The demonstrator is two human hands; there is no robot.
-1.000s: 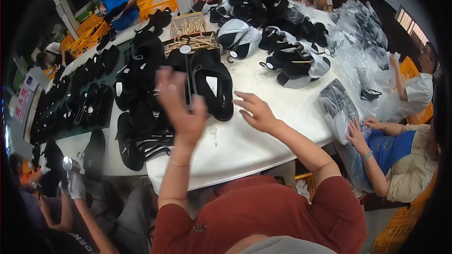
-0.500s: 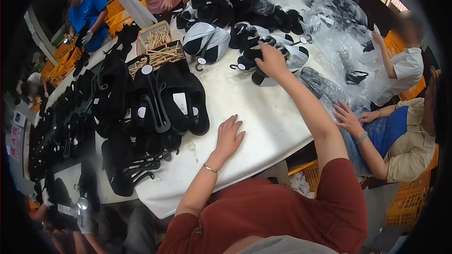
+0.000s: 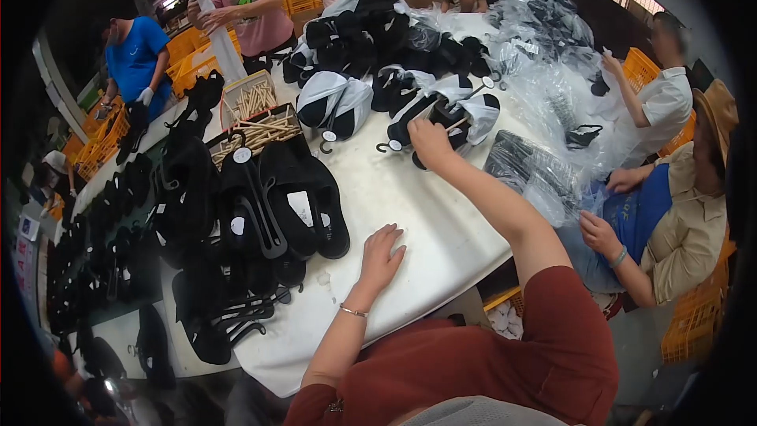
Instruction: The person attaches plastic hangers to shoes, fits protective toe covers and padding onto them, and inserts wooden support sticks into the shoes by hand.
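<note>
My left hand (image 3: 382, 258) lies flat on the white tabletop (image 3: 378, 189), fingers stretched out, holding nothing. My right hand (image 3: 432, 143) reaches across the table, its bent fingers closed at the near edge of a pair of black slippers (image 3: 419, 114) on hangers with round white tags. White wrapping (image 3: 478, 120) partly covers this bundle, and my fingertips are partly hidden. Just left of it sits another black pair in white wrapping (image 3: 359, 99), with a hanger hook pointing toward me. Black slippers (image 3: 272, 189) on dark hangers stand to the left of my left hand.
Wooden sticks (image 3: 256, 128) fill boxes at the back left. Clear plastic bags (image 3: 544, 95) pile up on the right, and more black slippers (image 3: 355, 35) are heaped at the back. Several people are around the table; one person's hands (image 3: 603, 237) are close on my right.
My right hand has shifted from over the slippers to their near edge, and its fingers have curled in. My left hand stays flat on the table. The view has tilted slightly.
</note>
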